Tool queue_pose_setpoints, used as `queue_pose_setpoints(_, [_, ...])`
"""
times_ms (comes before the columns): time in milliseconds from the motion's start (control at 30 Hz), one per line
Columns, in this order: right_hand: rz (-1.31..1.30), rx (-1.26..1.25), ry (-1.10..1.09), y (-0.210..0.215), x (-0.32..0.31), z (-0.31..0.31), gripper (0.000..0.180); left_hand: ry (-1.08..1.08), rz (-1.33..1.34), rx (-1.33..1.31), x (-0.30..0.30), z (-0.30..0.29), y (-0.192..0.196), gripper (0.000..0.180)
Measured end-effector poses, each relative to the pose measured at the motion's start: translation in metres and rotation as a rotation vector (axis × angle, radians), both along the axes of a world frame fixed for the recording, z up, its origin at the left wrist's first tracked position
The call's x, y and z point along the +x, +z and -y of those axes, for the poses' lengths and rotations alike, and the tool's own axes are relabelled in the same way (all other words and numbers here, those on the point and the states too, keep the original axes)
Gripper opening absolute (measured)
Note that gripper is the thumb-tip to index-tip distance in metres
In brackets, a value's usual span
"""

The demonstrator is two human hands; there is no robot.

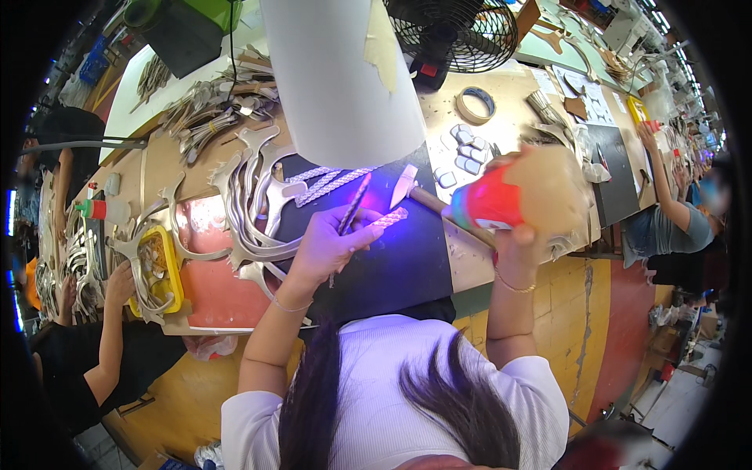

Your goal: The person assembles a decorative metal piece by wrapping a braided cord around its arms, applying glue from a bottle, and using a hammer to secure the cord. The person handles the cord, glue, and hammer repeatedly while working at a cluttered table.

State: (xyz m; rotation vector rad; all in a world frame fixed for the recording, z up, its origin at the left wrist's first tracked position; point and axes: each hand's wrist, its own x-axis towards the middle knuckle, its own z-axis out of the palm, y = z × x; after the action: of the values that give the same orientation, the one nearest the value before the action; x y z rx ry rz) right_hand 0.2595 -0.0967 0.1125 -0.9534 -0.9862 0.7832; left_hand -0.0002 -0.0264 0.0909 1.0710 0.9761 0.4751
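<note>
My left hand [333, 244] is closed on a short braided strap [389, 218], whose end sticks out past thumb and fingers into purple light. The same hand also grips a slim dark stick-like tool [357, 202] with a reddish tip. My right hand [518, 233] wraps round a tilted squeeze bottle [540, 192], tan with a red and blue-green band. Its narrow end points left, toward the strap but apart from it; motion blurs it. Between my hands a hammer [404, 186] lies on the dark mat [392, 274]. More braided straps [325, 188] lie beyond my left hand.
A large white cylinder [345, 86] hangs over the far middle. Curved silvery strap pieces [254, 204] crowd the left. Small grey-white pads [472, 154], a tape roll [475, 105] and a black fan [462, 31] stand beyond. Other people work at both sides; a yellow tray [178, 274] sits left.
</note>
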Motion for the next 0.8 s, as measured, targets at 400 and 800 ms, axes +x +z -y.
queue_pose_setpoints(400, [-0.103,-0.011,-0.152,-0.034,-0.017,-0.033,0.102,-0.007,-0.071,0.209,0.007,0.008,0.003,0.029])
queue_pose_setpoints(800, [-0.500,-0.023,-0.066,-0.041,-0.011,-0.058,0.071,0.002,-0.140,0.257,0.016,0.012,0.008,0.027])
